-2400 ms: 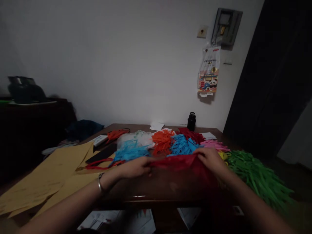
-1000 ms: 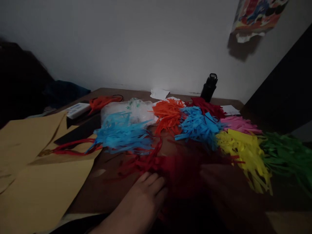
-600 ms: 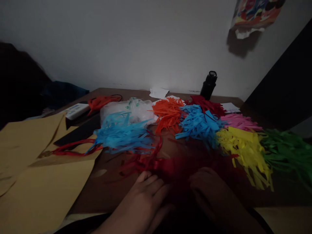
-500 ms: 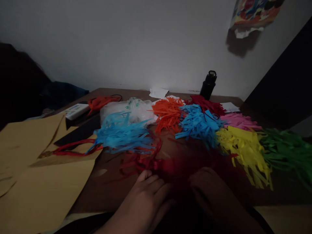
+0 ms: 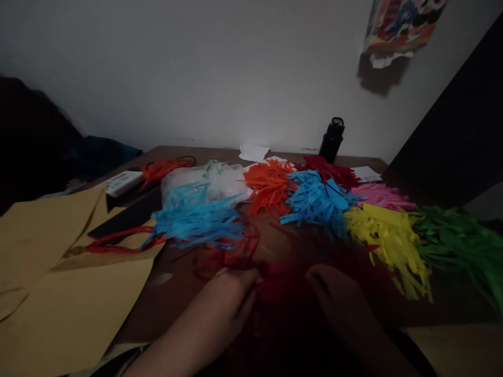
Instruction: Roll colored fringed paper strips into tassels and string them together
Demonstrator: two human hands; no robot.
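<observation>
My left hand [image 5: 223,301] and my right hand [image 5: 334,298] rest on a dark red bundle of cut paper fringe [image 5: 283,277] at the near edge of the brown table [image 5: 176,293]. Both hands have their fingers curled onto the red paper, one at each side of it. Loose red strips [image 5: 231,251] trail from the bundle toward the left. The light is dim and the red paper under my hands is hard to make out.
Piles of cut paper strips lie behind: light blue [image 5: 196,217], orange [image 5: 269,186], blue [image 5: 314,201], dark red [image 5: 330,170], pink [image 5: 381,195], yellow [image 5: 389,241], green [image 5: 459,246]. Tan paper sheets [image 5: 58,283] cover the left. A black bottle [image 5: 330,140] stands by the wall.
The view has dropped from the wall to the table. My hands have pulled the red fringe paper nearer and my left fingers have curled from flat to gripping it.
</observation>
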